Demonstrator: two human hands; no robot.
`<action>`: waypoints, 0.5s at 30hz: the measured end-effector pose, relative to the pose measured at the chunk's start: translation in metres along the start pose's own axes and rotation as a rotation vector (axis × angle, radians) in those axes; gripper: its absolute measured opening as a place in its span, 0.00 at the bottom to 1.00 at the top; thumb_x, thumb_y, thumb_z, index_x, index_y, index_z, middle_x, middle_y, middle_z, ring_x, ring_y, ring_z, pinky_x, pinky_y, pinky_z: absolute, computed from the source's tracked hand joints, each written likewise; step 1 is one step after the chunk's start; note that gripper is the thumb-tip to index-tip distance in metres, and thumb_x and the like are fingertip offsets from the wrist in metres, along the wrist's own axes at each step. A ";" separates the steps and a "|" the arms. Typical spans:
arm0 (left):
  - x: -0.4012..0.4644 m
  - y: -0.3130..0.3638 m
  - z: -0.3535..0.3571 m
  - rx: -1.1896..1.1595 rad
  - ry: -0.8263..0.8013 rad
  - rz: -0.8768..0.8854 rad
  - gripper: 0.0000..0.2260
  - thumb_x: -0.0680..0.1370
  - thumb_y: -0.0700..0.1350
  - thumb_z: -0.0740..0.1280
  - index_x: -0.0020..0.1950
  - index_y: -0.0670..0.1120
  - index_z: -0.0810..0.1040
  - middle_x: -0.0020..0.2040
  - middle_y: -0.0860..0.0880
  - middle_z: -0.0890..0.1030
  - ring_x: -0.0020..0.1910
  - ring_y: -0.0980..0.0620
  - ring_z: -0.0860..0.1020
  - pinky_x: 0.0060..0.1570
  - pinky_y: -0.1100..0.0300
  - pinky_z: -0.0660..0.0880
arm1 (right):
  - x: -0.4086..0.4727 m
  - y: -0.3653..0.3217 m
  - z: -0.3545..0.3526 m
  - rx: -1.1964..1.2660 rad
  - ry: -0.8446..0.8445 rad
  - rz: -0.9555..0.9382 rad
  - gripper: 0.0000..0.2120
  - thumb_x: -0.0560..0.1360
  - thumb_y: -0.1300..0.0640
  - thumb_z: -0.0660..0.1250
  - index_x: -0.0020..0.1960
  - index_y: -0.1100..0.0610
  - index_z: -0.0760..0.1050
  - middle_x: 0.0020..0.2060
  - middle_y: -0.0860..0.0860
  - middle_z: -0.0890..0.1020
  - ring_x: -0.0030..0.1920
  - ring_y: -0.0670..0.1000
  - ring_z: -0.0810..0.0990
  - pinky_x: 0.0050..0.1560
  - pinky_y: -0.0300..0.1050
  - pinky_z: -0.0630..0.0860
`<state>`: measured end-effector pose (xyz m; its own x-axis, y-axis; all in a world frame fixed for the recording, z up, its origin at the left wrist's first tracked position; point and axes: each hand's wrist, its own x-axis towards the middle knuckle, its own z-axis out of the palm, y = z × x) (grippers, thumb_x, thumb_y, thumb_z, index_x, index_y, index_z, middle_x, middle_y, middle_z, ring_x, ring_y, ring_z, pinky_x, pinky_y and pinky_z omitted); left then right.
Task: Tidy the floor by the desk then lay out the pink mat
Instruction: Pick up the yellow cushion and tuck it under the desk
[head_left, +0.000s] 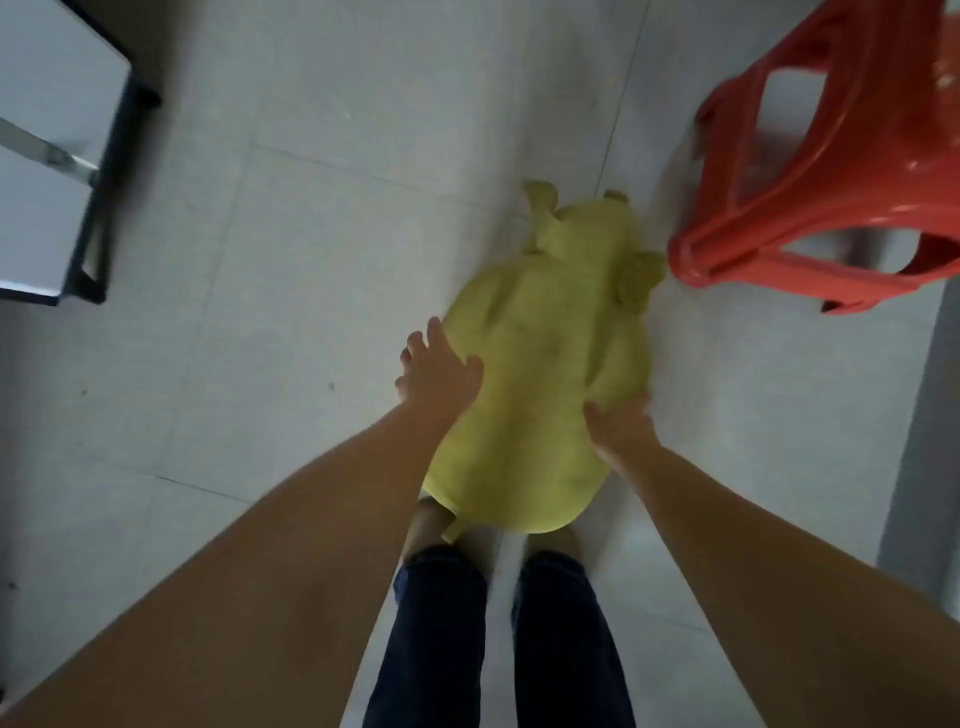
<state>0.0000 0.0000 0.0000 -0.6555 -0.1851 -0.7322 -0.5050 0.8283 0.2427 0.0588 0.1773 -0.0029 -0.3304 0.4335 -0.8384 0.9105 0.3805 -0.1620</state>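
My left hand (441, 371) lies spread on the green plush toy (545, 374) on the floor (260, 312); my right hand (618, 423) clutches its side. Lifted unevenly, it could sag and bump the red stool (831, 171).

The yellow-green stuffed plush toy (545, 364) looks like soft, matt cloth with a short, slightly fuzzy nap. The red moulded plastic stool (831, 182) is smooth and glossy, catching bright highlights along its legs. The pale grey tiled floor (260, 312) is hard, smooth and faintly sheened, with thin grout lines. The white-topped desk (52, 104) has a smooth top in a dark frame, possibly painted metal, though blur hides its finish. The dark blue trousers (441, 623) look like matt denim
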 end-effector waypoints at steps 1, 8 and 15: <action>0.008 0.002 0.000 -0.070 -0.006 -0.027 0.32 0.77 0.51 0.61 0.77 0.47 0.53 0.72 0.41 0.65 0.70 0.39 0.66 0.66 0.41 0.67 | 0.005 0.000 0.003 0.072 0.008 0.018 0.39 0.78 0.48 0.61 0.78 0.61 0.42 0.72 0.63 0.64 0.70 0.64 0.68 0.70 0.55 0.66; 0.029 0.008 0.005 -0.244 -0.006 -0.150 0.31 0.72 0.55 0.62 0.73 0.49 0.61 0.63 0.43 0.70 0.64 0.41 0.67 0.52 0.47 0.67 | 0.010 -0.001 0.009 0.473 0.086 0.095 0.32 0.77 0.51 0.62 0.75 0.61 0.54 0.68 0.60 0.71 0.66 0.62 0.73 0.66 0.60 0.71; -0.001 -0.008 -0.040 -0.317 0.013 -0.192 0.29 0.70 0.54 0.62 0.69 0.51 0.62 0.57 0.46 0.68 0.61 0.43 0.65 0.59 0.41 0.70 | -0.040 -0.021 0.004 0.370 0.079 0.005 0.30 0.79 0.51 0.59 0.76 0.62 0.53 0.71 0.61 0.68 0.68 0.62 0.70 0.68 0.58 0.69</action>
<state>-0.0174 -0.0276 0.0240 -0.5376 -0.3298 -0.7761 -0.7674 0.5728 0.2881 0.0544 0.1484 0.0319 -0.3307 0.5016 -0.7994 0.9356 0.0635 -0.3472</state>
